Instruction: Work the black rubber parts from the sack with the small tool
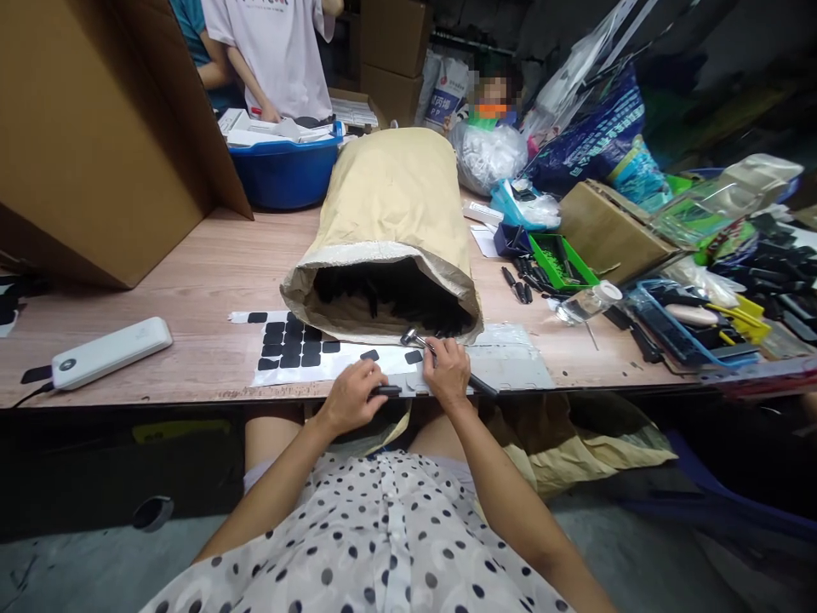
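Observation:
At the front edge of the table, my left hand (350, 398) is closed on a small black bar-shaped piece (388, 391). Close beside it, my right hand (447, 372) grips a small hammer (483, 386), its metal head pointing left and its dark handle running down to the right. Just beyond both hands lies a tan sack (396, 187) on its side, its open mouth facing me and full of black pieces (383, 289). Under my hands is a white sheet (351, 358) bearing rows of black rounded-square stickers (290, 349).
A white power bank (111, 351) with a cable lies left, near a large cardboard box (95, 145). A blue basin (287, 174) stands behind. To the right are a green tray (562, 260), a clear bottle (587, 304) and a blue tray (677, 328). Other people (274, 60) are at the back.

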`<state>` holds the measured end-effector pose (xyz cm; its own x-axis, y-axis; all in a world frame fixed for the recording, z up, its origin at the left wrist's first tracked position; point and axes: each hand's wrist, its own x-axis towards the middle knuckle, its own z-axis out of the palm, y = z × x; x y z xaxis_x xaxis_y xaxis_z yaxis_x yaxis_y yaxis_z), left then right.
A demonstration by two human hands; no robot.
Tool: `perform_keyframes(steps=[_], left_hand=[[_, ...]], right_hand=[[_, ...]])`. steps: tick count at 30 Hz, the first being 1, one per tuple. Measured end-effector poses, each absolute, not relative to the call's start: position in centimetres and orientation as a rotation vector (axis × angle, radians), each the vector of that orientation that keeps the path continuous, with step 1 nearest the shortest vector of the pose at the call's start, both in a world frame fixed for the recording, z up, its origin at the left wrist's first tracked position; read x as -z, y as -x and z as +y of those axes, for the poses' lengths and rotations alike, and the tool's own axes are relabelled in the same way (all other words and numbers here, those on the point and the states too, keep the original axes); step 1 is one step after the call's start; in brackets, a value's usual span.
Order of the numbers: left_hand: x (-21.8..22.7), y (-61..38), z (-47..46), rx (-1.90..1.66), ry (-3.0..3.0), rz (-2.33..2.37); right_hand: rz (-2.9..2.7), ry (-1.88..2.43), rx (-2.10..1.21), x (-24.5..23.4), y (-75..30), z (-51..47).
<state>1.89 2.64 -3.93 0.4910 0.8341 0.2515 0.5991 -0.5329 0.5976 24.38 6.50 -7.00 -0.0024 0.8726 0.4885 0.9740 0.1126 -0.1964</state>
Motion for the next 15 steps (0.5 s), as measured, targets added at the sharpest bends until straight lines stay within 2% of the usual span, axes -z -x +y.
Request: perform_keyframes(steps=[4, 11, 15], left_hand=[[5.3, -1.7, -1.8, -0.573, -2.303, 1.045], [8.4, -1.6, -1.7, 0.225, -1.844, 1.672], [8.8, -1.3, -1.3, 0.302, -1.802, 1.766]], right_hand=[[-1.906, 1.794, 0.252, 7.0, -24.4, 6.4], [-1.91, 1.794, 0.287, 6.9, -24.3, 6.4], [-1.908, 1.797, 0.3, 6.8, -24.2, 6.4]])
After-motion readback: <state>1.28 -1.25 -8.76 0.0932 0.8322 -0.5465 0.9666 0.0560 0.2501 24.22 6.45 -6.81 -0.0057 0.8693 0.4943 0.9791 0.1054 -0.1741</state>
